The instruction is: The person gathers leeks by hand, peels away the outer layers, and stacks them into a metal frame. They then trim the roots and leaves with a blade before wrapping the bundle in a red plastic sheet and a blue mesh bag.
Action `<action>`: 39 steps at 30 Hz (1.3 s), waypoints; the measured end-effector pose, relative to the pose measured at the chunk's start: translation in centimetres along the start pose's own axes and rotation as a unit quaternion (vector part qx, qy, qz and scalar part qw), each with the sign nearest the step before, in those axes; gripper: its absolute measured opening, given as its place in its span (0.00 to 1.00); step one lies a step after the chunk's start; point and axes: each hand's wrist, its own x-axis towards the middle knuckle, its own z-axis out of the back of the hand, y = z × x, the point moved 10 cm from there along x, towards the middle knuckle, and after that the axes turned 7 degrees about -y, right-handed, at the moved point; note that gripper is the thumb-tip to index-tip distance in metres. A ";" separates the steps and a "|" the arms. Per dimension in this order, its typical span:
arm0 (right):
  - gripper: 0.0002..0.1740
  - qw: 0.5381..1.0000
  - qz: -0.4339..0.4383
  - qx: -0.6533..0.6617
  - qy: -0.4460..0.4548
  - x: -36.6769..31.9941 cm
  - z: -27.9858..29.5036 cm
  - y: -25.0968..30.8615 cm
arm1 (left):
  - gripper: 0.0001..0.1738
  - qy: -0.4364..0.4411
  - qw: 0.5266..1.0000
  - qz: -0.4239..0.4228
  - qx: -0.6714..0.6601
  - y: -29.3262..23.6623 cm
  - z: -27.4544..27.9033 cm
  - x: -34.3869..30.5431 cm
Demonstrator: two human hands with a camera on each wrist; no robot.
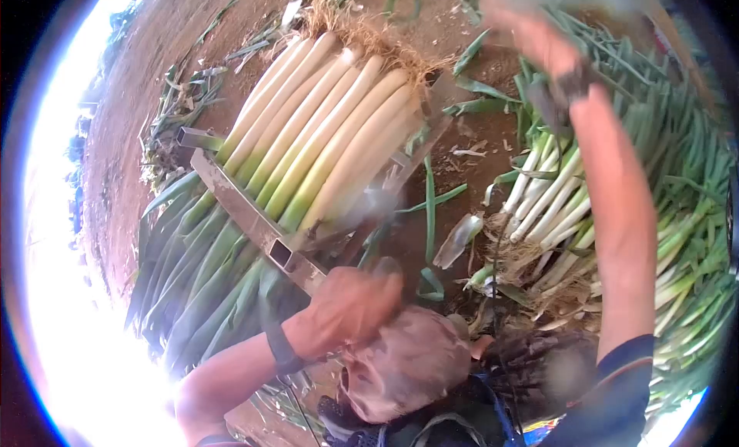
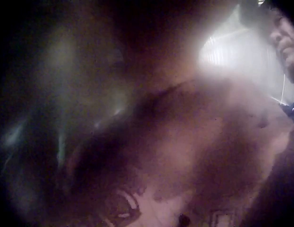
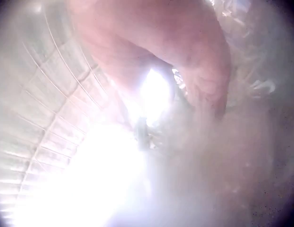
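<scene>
In the head view, thick white leeks (image 1: 312,120) lie side by side across a metal frame (image 1: 254,224), roots at the top. My left hand (image 1: 354,305) is just below the frame's lower end, fingers bent and blurred; whether it holds anything is hidden. Patterned cloth (image 1: 408,362) lies beside and below it. My right hand (image 1: 531,35) is stretched out at the top, blurred, above the heap of thinner leeks (image 1: 550,189). In the right wrist view its fingers (image 3: 204,71) bend downward beside a small green piece (image 3: 142,135); a grip cannot be made out.
Green leaves (image 1: 208,285) hang past the frame's left side. More leeks (image 1: 685,239) are heaped along the right. Cut leaf scraps (image 1: 431,208) and a peeled piece (image 1: 459,241) lie on the brown ground between. Trimmings (image 1: 185,108) are piled at the left.
</scene>
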 end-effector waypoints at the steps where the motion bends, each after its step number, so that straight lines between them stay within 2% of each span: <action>1: 0.34 0.997 -0.068 0.019 0.003 -1.8 -0.4 -2.6 | 0.09 -0.007 1.000 -0.012 0.000 -0.3 -0.2 -0.1; 2: 0.32 0.988 -0.094 -0.113 0.041 -4.2 0.0 -5.5 | 0.09 -0.039 0.999 0.008 0.030 0.1 -0.1 -0.2; 3: 0.26 0.969 -0.213 -0.116 0.045 -8.7 -0.2 -8.9 | 0.08 -0.070 0.995 0.026 0.059 0.4 0.1 -0.4; 4: 0.20 0.934 -0.132 -0.296 0.151 -11.9 -2.3 -10.5 | 0.07 -0.100 0.991 0.025 0.081 0.2 0.2 -0.4; 5: 0.17 0.939 -0.051 -0.296 0.166 -16.3 -3.8 -12.1 | 0.07 -0.106 0.991 0.003 0.078 -0.5 0.3 -0.3; 7: 0.13 0.887 -0.247 -0.312 0.234 -26.7 -6.9 -13.6 | 0.06 -0.016 0.982 0.051 0.183 0.3 -1.2 -0.6; 8: 0.23 0.886 -0.212 -0.289 0.294 -30.7 -9.1 -17.0 | 0.07 -0.045 0.986 0.015 0.157 -0.4 -0.7 -1.1; 9: 0.22 0.883 -0.152 -0.296 0.332 -34.0 -10.8 -13.5 | 0.07 -0.048 0.986 0.002 0.162 -0.7 -0.4 -1.5; 10: 0.20 0.864 -0.181 -0.352 0.311 -36.8 -11.2 -14.6 | 0.07 -0.031 0.986 -0.024 0.164 -1.1 -0.3 -1.7; 11: 0.20 0.869 -0.176 -0.352 0.301 -37.6 -10.6 -15.1 | 0.07 -0.013 0.985 -0.045 0.167 -1.3 -0.5 -2.1; 13: 0.19 0.891 -0.039 -0.294 0.344 -39.4 -12.1 -12.7 | 0.07 -0.011 0.983 -0.036 0.180 -0.9 -0.6 -3.5; 14: 0.18 0.863 -0.121 -0.378 0.312 -39.2 -10.8 -14.3 | 0.08 -0.011 0.986 -0.066 0.150 -1.3 -0.6 -4.5; 16: 0.21 0.900 -0.174 -0.313 0.249 -38.1 -9.0 -12.1 | 0.09 -0.008 0.988 -0.090 0.123 -1.5 -0.5 -6.2; 17: 0.23 0.914 -0.213 -0.270 0.217 -38.0 -8.1 -11.6 | 0.11 0.043 0.989 -0.094 0.107 -1.8 -1.3 -7.9; 18: 0.25 0.923 -0.207 -0.262 0.189 -37.5 -7.3 -12.5 | 0.13 0.089 0.987 -0.096 0.090 -2.3 -2.3 -9.8; 19: 0.26 0.932 -0.198 -0.257 0.160 -36.6 -7.0 -12.1 | 0.15 -0.029 0.986 -0.153 0.061 -4.6 -0.5 -11.4; 20: 0.27 0.919 -0.272 -0.252 0.134 -36.7 -5.9 -13.0 | 0.17 -0.147 0.967 -0.206 0.033 -6.5 1.3 -13.8; 21: 0.26 0.947 -0.227 -0.214 0.076 -35.6 -5.4 -12.5 | 0.19 -0.001 0.987 -0.154 0.049 -5.2 -2.9 -15.3; 22: 0.27 0.957 -0.246 -0.151 0.040 -34.7 -5.4 -13.4 | 0.21 0.146 0.983 -0.098 0.060 -3.5 -7.4 -17.3; 23: 0.29 0.960 -0.266 -0.087 0.004 -33.8 -5.6 -14.8 | 0.21 0.145 0.984 -0.088 0.054 -3.4 -8.6 -18.7; 24: 0.31 0.963 -0.266 -0.040 -0.003 -32.8 -6.3 -16.1 | 0.24 0.115 0.991 -0.073 -0.005 -3.6 -9.0 -19.6; 25: 0.31 0.964 -0.261 -0.054 -0.005 -31.6 -6.4 -17.7 | 0.27 0.085 0.993 -0.056 -0.062 -3.6 -9.2 -20.3; 27: 0.29 0.969 -0.244 -0.029 0.013 -29.9 -8.3 -22.9 | 0.30 0.050 0.994 -0.054 -0.084 -3.3 -10.1 -21.3; 30: 0.28 0.959 -0.275 0.014 0.065 -29.4 -11.4 -26.0 | 0.33 -0.026 0.992 -0.047 -0.110 -3.6 -8.1 -21.6; 31: 0.28 0.955 -0.286 0.027 0.079 -29.5 -12.1 -26.0 | 0.34 -0.062 0.989 -0.049 -0.122 -3.7 -6.8 -21.5; 34: 0.27 0.940 -0.315 0.058 0.117 -29.9 -13.4 -26.1 | 0.32 -0.113 0.987 -0.019 -0.116 -2.8 -8.3 -22.5; 38: 0.27 0.921 -0.343 0.097 0.155 -31.1 -13.9 -26.4 | 0.29 -0.060 0.995 -0.016 -0.075 -2.9 -9.1 -22.2; 39: 0.27 0.917 -0.348 0.111 0.163 -31.0 -13.8 -26.3 | 0.28 -0.027 0.997 -0.058 -0.047 -3.3 -10.7 -22.9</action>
